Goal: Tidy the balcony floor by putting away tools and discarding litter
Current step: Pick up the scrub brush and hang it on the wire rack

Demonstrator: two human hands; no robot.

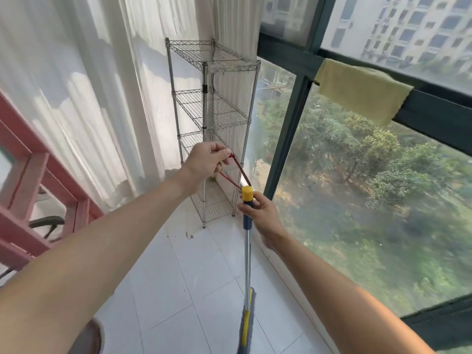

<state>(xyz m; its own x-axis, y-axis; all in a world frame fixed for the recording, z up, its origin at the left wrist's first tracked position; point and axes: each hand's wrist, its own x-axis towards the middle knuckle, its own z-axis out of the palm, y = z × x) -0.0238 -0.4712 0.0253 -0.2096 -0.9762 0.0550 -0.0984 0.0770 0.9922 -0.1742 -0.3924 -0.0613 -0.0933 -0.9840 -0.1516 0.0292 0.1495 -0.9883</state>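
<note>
A broom stands upright on the white tiled floor, with a silver pole, a blue grip, a yellow end cap and a blue and yellow head low in the view. My right hand grips the blue part just below the cap. A red cord loop runs from the cap up to my left hand, which pinches it and holds it stretched in front of the wire rack.
The chrome wire rack with several bare shelves stands in the far corner by white curtains. A yellow cloth hangs on the dark window frame at the right. A pink door frame is at the left. Small debris lies near the rack's foot.
</note>
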